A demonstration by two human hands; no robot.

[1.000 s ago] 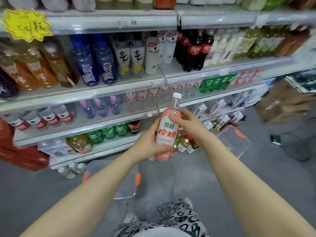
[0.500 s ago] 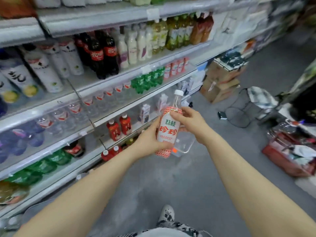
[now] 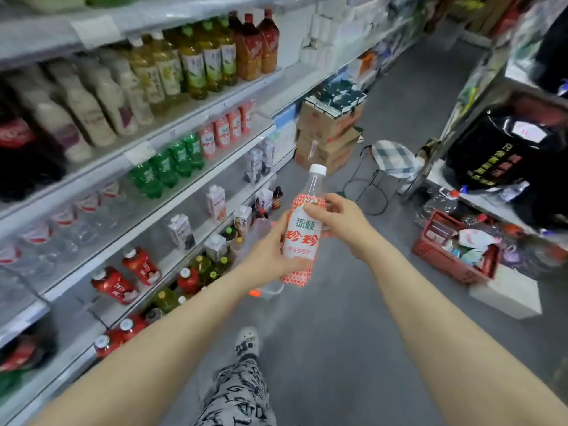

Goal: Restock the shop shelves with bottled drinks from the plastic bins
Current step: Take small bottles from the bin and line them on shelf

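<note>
Now I have the lychee bottle [image 3: 302, 238] upright at chest height over the aisle, left hand [image 3: 270, 253] wrapped round its lower body, right hand [image 3: 339, 224] pinching the shoulder. Matching pink-labelled bottles [image 3: 226, 130] stand on the middle shelf [image 3: 190, 155]; I'd carry it there, label outward, and slide it in beside them.

Motion blur smears the cola bottles [image 3: 21, 149] at the left edge, labels unreadable.
</note>
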